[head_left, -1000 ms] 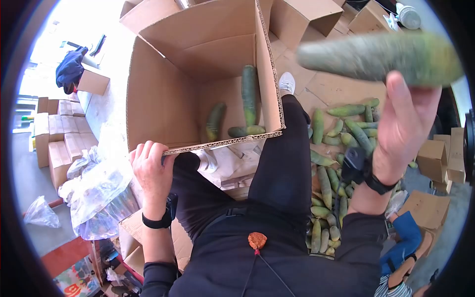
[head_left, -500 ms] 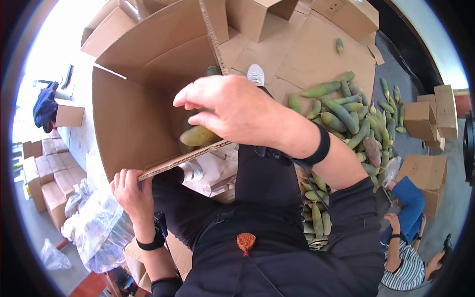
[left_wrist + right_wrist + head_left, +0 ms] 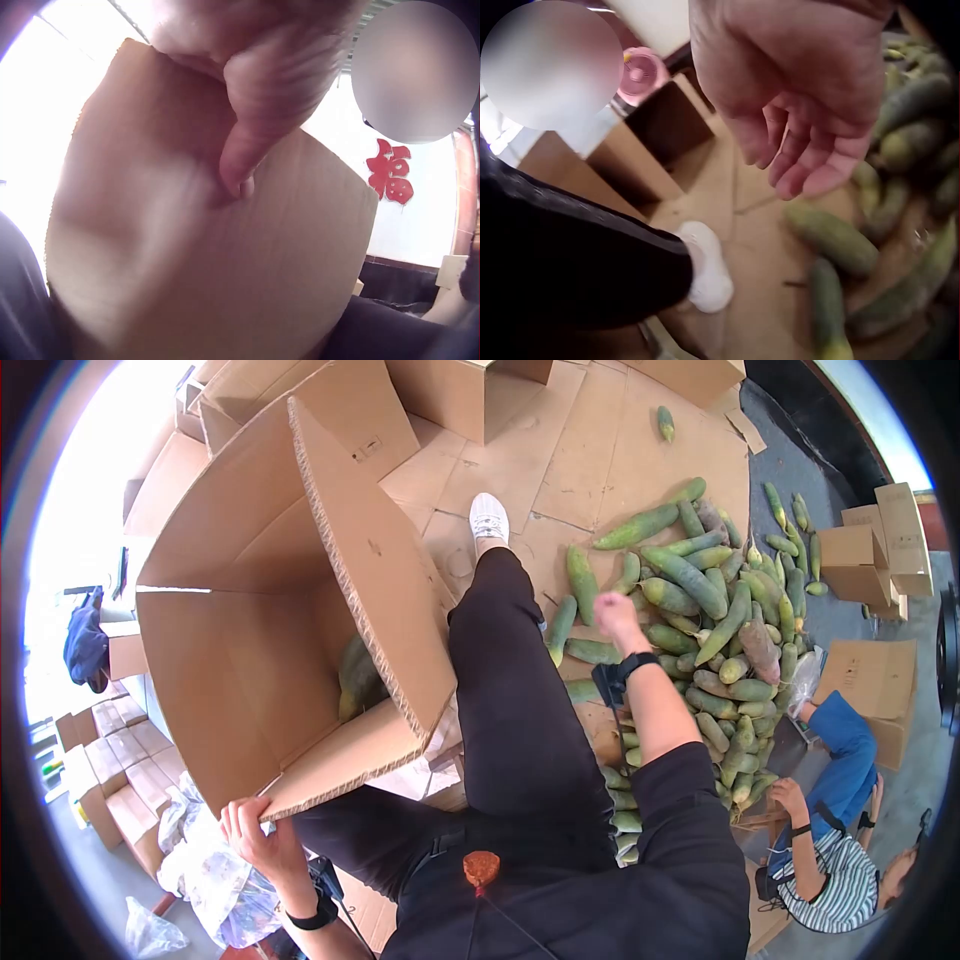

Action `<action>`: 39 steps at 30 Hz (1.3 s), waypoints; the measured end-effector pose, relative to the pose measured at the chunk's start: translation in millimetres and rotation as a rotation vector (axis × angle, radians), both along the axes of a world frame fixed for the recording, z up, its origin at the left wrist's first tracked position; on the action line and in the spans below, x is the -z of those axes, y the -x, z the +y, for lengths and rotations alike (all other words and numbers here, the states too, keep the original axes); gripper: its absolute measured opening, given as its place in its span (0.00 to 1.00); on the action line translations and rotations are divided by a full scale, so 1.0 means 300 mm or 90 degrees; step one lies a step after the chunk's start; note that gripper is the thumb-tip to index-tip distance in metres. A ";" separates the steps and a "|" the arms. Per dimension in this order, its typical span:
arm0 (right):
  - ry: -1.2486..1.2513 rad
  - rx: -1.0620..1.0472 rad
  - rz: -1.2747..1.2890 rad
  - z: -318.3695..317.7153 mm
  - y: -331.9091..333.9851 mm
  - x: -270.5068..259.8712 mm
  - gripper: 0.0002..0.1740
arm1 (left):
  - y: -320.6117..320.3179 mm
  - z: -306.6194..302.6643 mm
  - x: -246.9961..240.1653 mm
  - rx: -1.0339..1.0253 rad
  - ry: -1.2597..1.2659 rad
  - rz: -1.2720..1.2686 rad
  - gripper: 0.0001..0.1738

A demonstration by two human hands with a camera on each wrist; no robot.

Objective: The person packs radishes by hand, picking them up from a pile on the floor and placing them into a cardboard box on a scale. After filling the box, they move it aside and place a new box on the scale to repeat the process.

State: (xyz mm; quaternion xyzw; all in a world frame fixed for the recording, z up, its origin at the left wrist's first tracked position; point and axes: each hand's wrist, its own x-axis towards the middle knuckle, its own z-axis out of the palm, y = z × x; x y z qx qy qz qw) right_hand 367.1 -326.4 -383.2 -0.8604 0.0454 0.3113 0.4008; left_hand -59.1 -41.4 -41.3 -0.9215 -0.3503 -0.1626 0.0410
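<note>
A large open cardboard box (image 3: 235, 660) leans at the left of the head view, a dark green vegetable (image 3: 356, 678) partly visible inside. My left hand (image 3: 268, 850) grips the box's near flap edge; in the left wrist view the hand's (image 3: 281, 82) thumb presses on the cardboard (image 3: 225, 262). My right hand (image 3: 622, 624) is over the near-left side of a pile of long green vegetables (image 3: 690, 582). In the right wrist view that hand (image 3: 799, 90) has loosely curled fingers with nothing in them, above and beside several vegetables (image 3: 832, 238).
Flattened cardboard (image 3: 560, 470) covers the floor past my white shoe (image 3: 489, 518). More cartons (image 3: 850, 560) stand at the right, with a seated person in a striped shirt (image 3: 830, 880) below. Plastic bags (image 3: 215, 880) and stacked boxes (image 3: 120, 760) are at the left.
My right hand carried a large green vegetable to the box, then came back to the pile empty. My left hand has kept its grip while the box has tilted and shifted left in view.
</note>
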 end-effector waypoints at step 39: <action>-0.791 -0.060 -0.169 0.237 0.109 -1.048 0.36 | -0.022 0.014 -0.022 0.007 0.016 -0.027 0.12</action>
